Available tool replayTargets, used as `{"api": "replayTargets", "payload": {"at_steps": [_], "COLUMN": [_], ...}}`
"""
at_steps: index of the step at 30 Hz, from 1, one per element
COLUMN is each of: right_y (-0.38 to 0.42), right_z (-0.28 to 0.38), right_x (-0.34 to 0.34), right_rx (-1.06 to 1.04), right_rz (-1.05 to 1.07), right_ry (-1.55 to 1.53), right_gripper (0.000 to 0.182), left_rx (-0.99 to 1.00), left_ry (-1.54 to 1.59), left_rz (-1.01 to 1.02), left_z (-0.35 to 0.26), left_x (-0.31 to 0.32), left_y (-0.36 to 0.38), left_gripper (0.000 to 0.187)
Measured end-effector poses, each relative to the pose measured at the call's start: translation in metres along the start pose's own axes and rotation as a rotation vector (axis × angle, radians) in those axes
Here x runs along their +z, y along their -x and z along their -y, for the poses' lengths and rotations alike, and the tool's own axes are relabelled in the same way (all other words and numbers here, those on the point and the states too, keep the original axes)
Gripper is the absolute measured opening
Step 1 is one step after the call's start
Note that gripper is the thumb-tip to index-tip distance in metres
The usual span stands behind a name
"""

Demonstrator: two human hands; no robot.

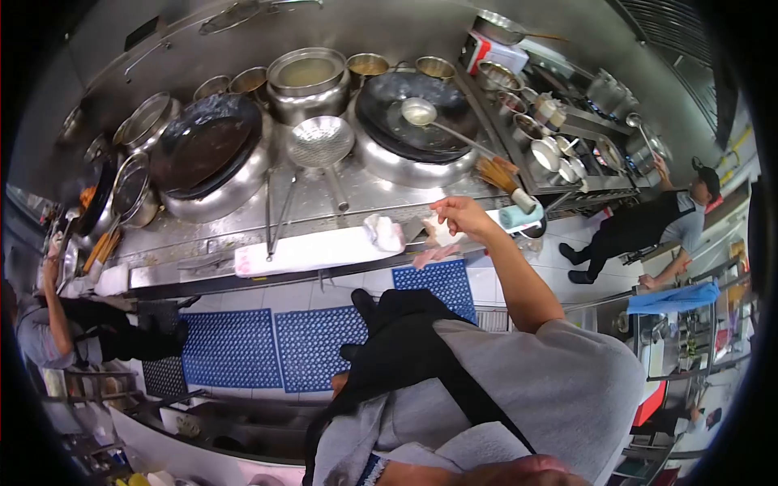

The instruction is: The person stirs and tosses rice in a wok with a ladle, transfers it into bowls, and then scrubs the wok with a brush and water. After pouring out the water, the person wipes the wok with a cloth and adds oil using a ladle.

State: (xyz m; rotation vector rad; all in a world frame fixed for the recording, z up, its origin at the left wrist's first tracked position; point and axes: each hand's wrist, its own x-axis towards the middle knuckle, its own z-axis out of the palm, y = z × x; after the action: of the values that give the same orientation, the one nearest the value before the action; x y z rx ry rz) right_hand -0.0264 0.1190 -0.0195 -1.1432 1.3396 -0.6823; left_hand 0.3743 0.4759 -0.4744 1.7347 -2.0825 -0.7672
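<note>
My right hand (463, 219) is over the front edge of the steel range, its fingers curled and pressed together. What they may hold is too small to make out. Just below it lies a crumpled whitish cloth (442, 235). A skin-coloured patch beside the black apron seems to be my left hand (339, 383), its fingers hidden. Beyond my right hand, a ladle (419, 112) rests in the right wok (389, 134), its handle reaching toward a bamboo brush (496, 174). A perforated strainer (321, 142) lies between the woks.
A folded white towel (312, 251) lines the front edge. Another dark wok (203, 150) and a lidded-looking steel pot (308, 73) stand on the range. One person (57, 324) is at the left, another (648, 227) at the right. Blue mats (231, 348) cover some floor.
</note>
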Motion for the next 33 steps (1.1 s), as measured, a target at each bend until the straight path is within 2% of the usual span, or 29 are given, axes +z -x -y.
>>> {"api": "replayTargets", "payload": {"at_steps": [5, 9, 11, 15, 17, 18, 20, 22, 24, 25, 27, 29, 32, 33], "right_y": [0.016, 0.022, 0.025, 0.026, 0.021, 0.017, 0.003, 0.018, 0.019, 0.016, 0.012, 0.01, -0.014, -0.022], "right_z": [-0.012, -0.035, -0.052, -0.091, -0.108, -0.119, -0.153, -0.134, -0.143, -0.146, -0.147, -0.14, -0.167, -0.172], "right_x": [-0.027, -0.06, -0.077, -0.121, -0.153, -0.174, -0.217, -0.247, -0.28, -0.297, -0.325, -0.345, -0.364, -0.367], "right_rx": [0.03, 0.028, 0.061, 0.091, 0.091, -0.026, -0.249, -0.143, -0.158, -0.166, -0.11, -0.055, -0.121, -0.028], "right_rz": [0.045, 0.044, 0.026, 0.021, -0.044, -0.137, -0.321, -0.478, -0.717, -0.837, -0.87, -0.877, -0.836, -0.717], "right_ry": [0.049, 0.153, 0.148, 0.145, 0.209, 0.33, 0.551, 0.482, 0.51, 0.531, 0.495, 0.416, 0.564, 0.587], "right_gripper": [0.029, 0.027, 0.027, 0.026, 0.028, 0.029, 0.031, 0.027, 0.029, 0.03, 0.031, 0.033, 0.038, 0.051], "left_rx": [0.262, 0.328, 0.275, 0.015, -0.005, -0.012, -0.051, -0.192, -0.427, -0.379, -0.301, -0.344, -0.335, -0.365], "left_ry": [-0.138, -0.173, -0.131, 0.033, 0.098, 0.13, 0.271, 0.527, 0.895, 0.901, 0.918, 1.159, 1.408, 1.476], "left_rz": [-0.229, -0.318, -0.186, 0.365, 0.537, 0.614, 0.672, 0.701, 0.722, 0.733, 0.754, 0.764, 0.727, 0.686], "left_z": [-0.031, -0.041, -0.028, -0.044, -0.089, -0.114, -0.207, -0.293, -0.355, -0.377, -0.415, -0.463, -0.504, -0.519], "left_x": [-0.015, -0.018, -0.002, 0.003, -0.019, -0.029, -0.082, -0.118, -0.132, -0.135, -0.143, -0.158, -0.157, -0.155], "left_y": [-0.026, -0.047, -0.06, -0.126, -0.181, -0.209, -0.261, -0.308, -0.347, -0.365, -0.386, -0.406, -0.445, -0.458], "left_gripper": [0.025, 0.025, 0.028, 0.035, 0.038, 0.04, 0.044, 0.043, 0.036, 0.035, 0.035, 0.038, 0.046, 0.047]}}
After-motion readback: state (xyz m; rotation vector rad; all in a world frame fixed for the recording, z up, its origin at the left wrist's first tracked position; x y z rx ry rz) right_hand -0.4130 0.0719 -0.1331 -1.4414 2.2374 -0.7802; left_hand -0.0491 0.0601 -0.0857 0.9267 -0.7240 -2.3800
